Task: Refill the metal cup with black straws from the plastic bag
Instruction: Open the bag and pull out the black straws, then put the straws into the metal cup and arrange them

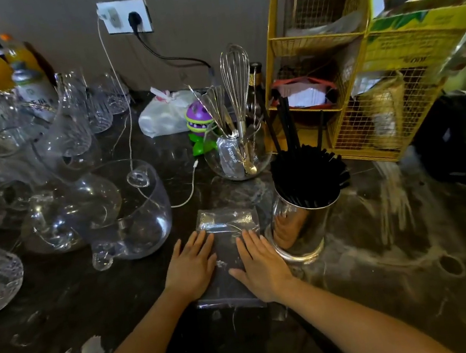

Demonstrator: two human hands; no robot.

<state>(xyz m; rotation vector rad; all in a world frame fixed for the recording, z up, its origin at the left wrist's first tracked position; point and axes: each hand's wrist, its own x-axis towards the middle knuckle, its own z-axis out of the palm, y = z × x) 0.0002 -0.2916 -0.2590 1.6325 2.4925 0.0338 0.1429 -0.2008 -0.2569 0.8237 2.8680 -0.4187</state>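
Note:
A shiny metal cup (300, 226) stands on the dark counter, packed with black straws (307, 175); a few straws stick up higher than the others. To its left a clear plastic bag (226, 224) lies flat on the counter and looks empty. My left hand (191, 266) rests palm down on the bag's left side, fingers spread. My right hand (259, 264) presses flat on the bag's right side, just beside the cup's base. Neither hand grips anything.
Several glass decanters and jugs (130, 213) crowd the left. A glass bowl with a whisk and spoons (239, 151) stands behind the bag. A yellow wire rack (339, 73) stands at the back right. A white charging cable (186, 194) runs across the counter.

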